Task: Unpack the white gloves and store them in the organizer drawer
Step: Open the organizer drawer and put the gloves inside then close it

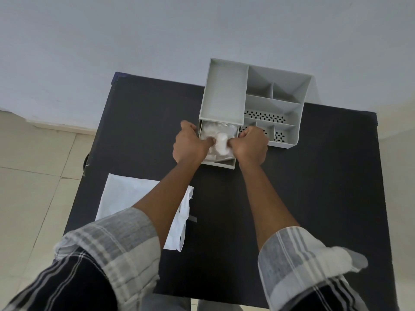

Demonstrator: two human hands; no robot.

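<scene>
A person looked down over their own two forearms at a dark surface (292, 198) pushed against a pale wall.

Farthest left, nearer the body than the left hand and partly hidden under that forearm, lay a flat, torn-open white packet (125, 198). It looked empty and seemed simply set aside, out of the way of the work.

The left hand (190, 143) was curled at the left edge of a pulled-out grey drawer (226, 163), its thumb pressed down into the white gloves (219, 140). Its fingers were folded under and mostly out of sight, so whether they pinched the fabric or only pushed on it could not be told.

Between the two hands, the gloves sat as a soft, crumpled heap inside the drawer, some of it still shiny with clear wrapping. The heap seemed to rise to the drawer's rim, which is probably why both hands were pressing it down: it would need to lie low for the drawer to slide shut.

The right hand (249, 145) mirrored the left at the drawer's right edge, also closed into a loose fist with the thumb side against the gloves; its grip was likewise hidden.

Beyond and to the right of the hands stood the grey organizer (292, 108), the drawer emerging from under its large left compartment. Its other open compartments, some with perforated floors, held nothing visible.
</scene>
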